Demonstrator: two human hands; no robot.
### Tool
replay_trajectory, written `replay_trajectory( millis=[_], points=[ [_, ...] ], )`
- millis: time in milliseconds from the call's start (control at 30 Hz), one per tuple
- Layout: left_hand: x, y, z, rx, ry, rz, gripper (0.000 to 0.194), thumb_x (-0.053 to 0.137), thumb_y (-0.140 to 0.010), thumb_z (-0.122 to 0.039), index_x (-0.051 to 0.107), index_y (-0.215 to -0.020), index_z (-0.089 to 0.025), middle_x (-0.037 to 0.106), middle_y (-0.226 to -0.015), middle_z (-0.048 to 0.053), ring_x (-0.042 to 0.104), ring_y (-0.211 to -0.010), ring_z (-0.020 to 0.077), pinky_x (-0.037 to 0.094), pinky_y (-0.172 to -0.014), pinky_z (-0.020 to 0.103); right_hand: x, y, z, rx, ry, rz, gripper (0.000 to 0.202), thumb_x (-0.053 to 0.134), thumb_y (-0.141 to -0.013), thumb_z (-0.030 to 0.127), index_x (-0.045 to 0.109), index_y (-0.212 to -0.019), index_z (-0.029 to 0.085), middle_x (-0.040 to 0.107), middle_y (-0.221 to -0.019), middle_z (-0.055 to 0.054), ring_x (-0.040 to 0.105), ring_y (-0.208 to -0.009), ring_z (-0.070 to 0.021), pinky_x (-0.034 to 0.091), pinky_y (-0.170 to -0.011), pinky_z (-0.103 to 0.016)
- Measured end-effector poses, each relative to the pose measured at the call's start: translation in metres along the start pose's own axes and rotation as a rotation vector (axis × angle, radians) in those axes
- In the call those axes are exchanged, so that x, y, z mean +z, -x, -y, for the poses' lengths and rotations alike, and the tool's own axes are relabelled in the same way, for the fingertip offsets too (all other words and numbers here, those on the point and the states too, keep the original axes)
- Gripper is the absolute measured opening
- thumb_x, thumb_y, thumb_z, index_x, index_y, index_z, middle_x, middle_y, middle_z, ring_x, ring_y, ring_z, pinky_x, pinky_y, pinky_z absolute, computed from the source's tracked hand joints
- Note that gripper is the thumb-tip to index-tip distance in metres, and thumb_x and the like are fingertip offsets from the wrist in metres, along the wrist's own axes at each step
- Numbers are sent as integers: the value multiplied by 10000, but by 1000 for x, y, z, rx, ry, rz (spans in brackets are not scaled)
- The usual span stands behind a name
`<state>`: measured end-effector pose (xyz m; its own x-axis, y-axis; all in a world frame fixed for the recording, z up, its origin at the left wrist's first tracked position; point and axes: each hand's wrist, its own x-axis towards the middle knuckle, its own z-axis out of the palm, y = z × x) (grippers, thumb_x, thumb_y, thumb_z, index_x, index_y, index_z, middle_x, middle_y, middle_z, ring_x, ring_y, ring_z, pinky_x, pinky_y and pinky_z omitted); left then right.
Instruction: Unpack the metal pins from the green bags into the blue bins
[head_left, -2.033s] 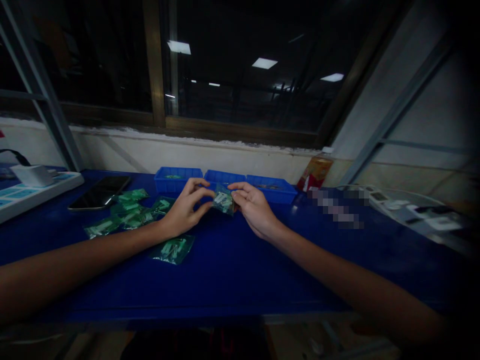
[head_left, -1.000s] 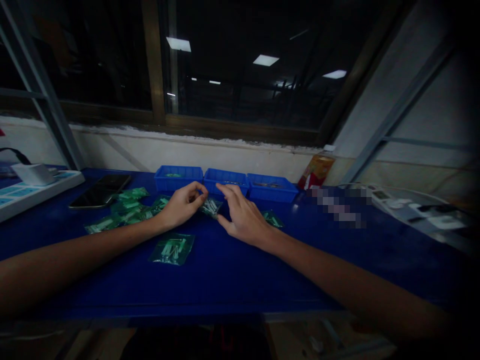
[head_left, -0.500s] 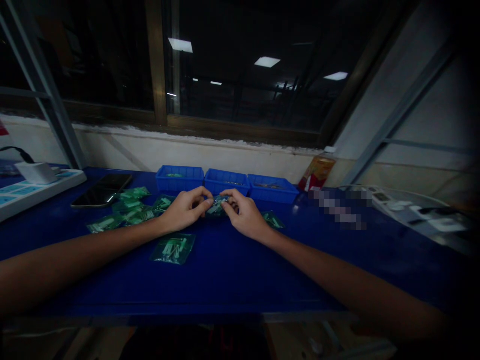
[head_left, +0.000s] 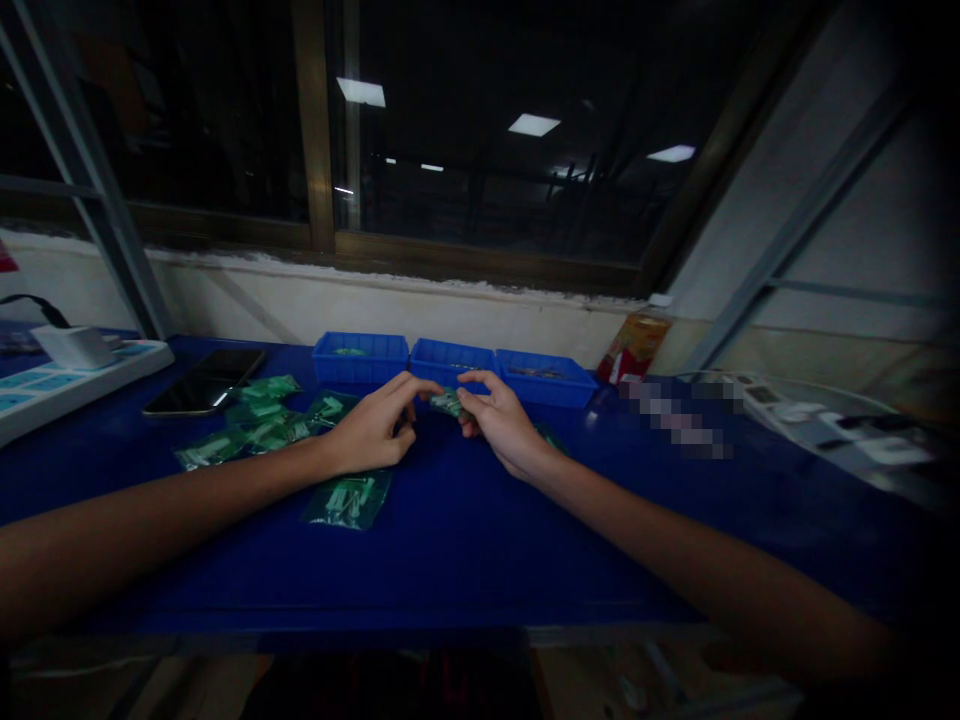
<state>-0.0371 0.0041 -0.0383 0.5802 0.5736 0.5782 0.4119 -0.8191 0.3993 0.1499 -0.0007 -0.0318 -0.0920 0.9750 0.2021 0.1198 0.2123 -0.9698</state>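
Observation:
Between thumb and fingers, my right hand [head_left: 501, 420] pinches a small green plastic bag [head_left: 448, 402] above the blue table. Beside it, my left hand [head_left: 375, 428] has thumb and forefinger apart; its forefinger tip reaches the bag's left edge, and I cannot tell whether it touches. Just below my left wrist lies another green plastic bag [head_left: 349, 500] with pale, thin parts inside. More filled bags [head_left: 262, 425] are heaped left of my left hand. One further bag [head_left: 551, 438] is partly hidden behind my right wrist.
Three blue bins [head_left: 360, 358] with small parts line the wall beneath the window. A phone [head_left: 204, 382] and a white power strip [head_left: 90, 380] lie at the left. Toward the right are a bottle [head_left: 637, 342] and a pale tray [head_left: 847, 430] holding chargers or similar items.
My left thumb has come away from the bag and dropped, spreading that hand. The bag, in my right fingers, looks smaller and more bunched or tilted. My right hand shifted slightly.

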Motion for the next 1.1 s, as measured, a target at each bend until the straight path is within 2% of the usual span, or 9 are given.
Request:
replay_trajectory(
  millis=[167,267,367,467,567,667,767,900,1100],
  points=[
    [0,-1,-2,59,-171,-212,168,529,-792,-240,575,-949,-200,441,-1086,71,495,-929,175,434,-831,374,4,4,5,43,-41,76,153,506,-798,322,512,-832,174,502,-563,24,458,-438,-73,355,-424,-209],
    [-2,-2,-3,27,-153,-201,141,503,-822,-288,575,-874,-177,531,-924,51,508,-856,165,429,-790,349,2,5,5,-10,59,119,314,373,-860,434,528,-868,161,504,-547,12,471,-443,-88,369,-446,-231],
    [-2,-5,-2,-131,-30,-175,177,468,-838,-319,541,-861,-158,560,-740,11,509,-694,129,416,-655,277,-4,8,5,-276,393,168,355,330,-879,440,550,-926,166,534,-594,-1,504,-529,-109,400,-531,-261],
    [-1,-8,4,-286,217,-194,191,487,-820,-336,512,-866,-153,563,-726,3,508,-645,110,395,-586,240,-7,12,5,-546,674,162,327,428,-854,362,479,-1127,189,576,-782,-31,531,-664,-137,434,-640,-312],
    [1,-10,10,-433,533,-207,185,541,-780,-329,502,-822,-152,551,-673,-9,493,-581,93,387,-551,228,-5,15,6,-709,746,65,467,487,-816,297,353,-1254,205,516,-1038,-98,536,-824,-180,469,-693,-360],
    [1,-12,10,-557,744,-207,160,583,-740,-293,511,-745,-150,542,-649,-11,478,-554,82,373,-529,216,-3,17,6,-829,834,54,500,512,-789,242,349,-1261,226,407,-1183,-122,468,-1043,-240,469,-799,-413],
    [0,-12,6,-602,856,-174,152,605,-719,-276,525,-740,-148,543,-670,-12,480,-567,78,370,-529,208,-2,17,7,-885,945,87,419,510,-790,211,433,-1201,228,397,-1207,-119,411,-1119,-264,432,-870,-459],
    [0,-12,2,-592,892,-83,175,601,-741,-310,531,-765,-152,542,-669,-15,475,-560,72,370,-531,203,-2,16,7,-914,980,115,224,491,-819,228,552,-1035,219,522,-1078,-92,444,-1054,-246,411,-871,-455],
    [2,-11,3,-596,820,-36,405,396,-836,-512,546,-742,-147,559,-608,22,507,-538,104,398,-545,243,-3,11,4,-791,813,78,183,445,-860,272,563,-972,189,614,-914,-61,552,-870,-181,436,-789,-353]
  ],
)
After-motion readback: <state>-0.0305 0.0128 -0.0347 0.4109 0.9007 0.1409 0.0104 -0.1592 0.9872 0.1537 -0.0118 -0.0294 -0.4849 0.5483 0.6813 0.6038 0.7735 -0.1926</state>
